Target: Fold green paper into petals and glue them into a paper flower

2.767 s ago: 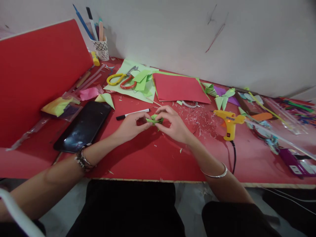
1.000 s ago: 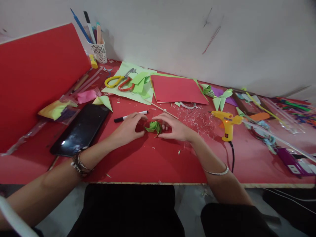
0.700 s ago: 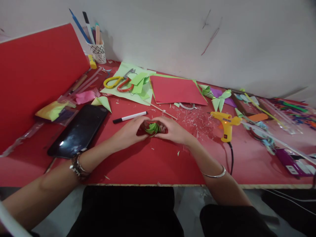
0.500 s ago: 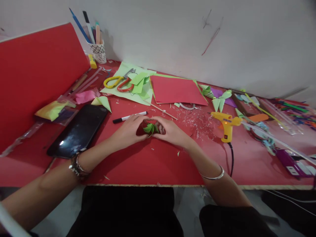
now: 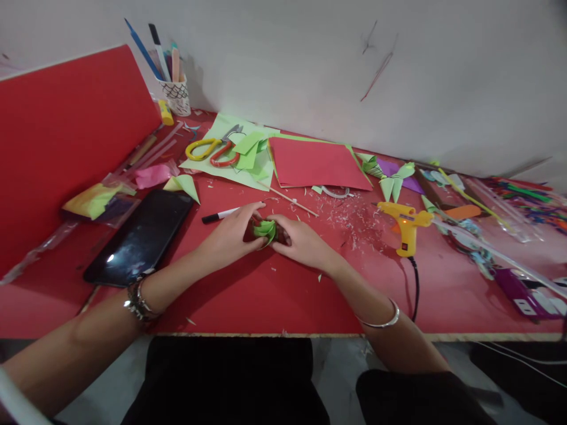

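Note:
A small green folded paper piece [image 5: 264, 228] rests on the red table [image 5: 274, 289] between my hands. My left hand [image 5: 230, 233] curls round its left side, fingers bent and touching it. My right hand [image 5: 301, 241] cups it from the right, fingertips pressed against the paper. Both hands squeeze the piece together. A black-capped white marker [image 5: 220, 215] lies just behind my left hand. A thin wooden stick [image 5: 290, 200] lies behind my right hand.
A black tablet [image 5: 139, 236] lies at the left. Yellow and red scissors [image 5: 212, 149] sit on green paper [image 5: 230, 159] beside a red sheet [image 5: 316, 162]. A yellow glue gun [image 5: 405, 224] stands at the right with its cord. A pen cup [image 5: 176, 94] stands at the back. Paper scraps litter the middle.
My hands had spread apart beside the green piece, then closed in around it. Now they press it more tightly, shifted slightly left.

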{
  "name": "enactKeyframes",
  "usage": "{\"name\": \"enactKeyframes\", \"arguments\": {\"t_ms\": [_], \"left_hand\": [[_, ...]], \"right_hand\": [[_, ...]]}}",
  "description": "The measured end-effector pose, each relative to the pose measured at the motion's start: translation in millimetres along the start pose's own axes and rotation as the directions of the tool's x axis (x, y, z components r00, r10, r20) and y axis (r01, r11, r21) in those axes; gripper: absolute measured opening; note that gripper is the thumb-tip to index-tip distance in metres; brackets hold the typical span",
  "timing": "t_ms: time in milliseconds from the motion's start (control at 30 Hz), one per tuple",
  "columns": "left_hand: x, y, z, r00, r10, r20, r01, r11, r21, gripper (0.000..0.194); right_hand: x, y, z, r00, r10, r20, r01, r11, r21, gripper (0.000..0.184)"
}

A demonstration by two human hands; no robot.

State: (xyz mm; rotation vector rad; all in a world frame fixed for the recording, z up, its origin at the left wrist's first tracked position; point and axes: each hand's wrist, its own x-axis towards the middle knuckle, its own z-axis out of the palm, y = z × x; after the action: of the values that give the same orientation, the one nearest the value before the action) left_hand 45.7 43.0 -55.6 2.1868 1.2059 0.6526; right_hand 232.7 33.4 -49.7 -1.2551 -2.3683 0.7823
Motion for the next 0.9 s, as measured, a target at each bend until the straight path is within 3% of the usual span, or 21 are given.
{"name": "enactKeyframes", "arguments": {"t_ms": [133, 500, 667, 900], "left_hand": [[1, -3, 0.1, 1.000, 0.004, 0.004, -0.004, 0.999, -0.054, 0.057], [0, 0, -2.4, 0.999, 0.039, -0.005, -0.039, 0.994, -0.103, 0.065], [-1, -3, -2.1, 0.991, 0.129, -0.039, -0.134, 0.974, -0.182, 0.070], [-4, 0, -4.6, 0.964, 0.261, -0.049, -0.265, 0.928, -0.261, 0.073]], "right_hand": [[1, -1, 0, 1.000, 0.005, 0.000, -0.005, 1.000, 0.004, 0.030], [1, 7, 8, 0.999, 0.004, -0.044, 0.000, 0.997, 0.079, 0.050], [2, 10, 6, 0.983, -0.092, -0.160, 0.113, 0.986, 0.123, 0.059], [3, 8, 7, 0.965, -0.209, -0.158, 0.247, 0.929, 0.275, 0.059]]}}
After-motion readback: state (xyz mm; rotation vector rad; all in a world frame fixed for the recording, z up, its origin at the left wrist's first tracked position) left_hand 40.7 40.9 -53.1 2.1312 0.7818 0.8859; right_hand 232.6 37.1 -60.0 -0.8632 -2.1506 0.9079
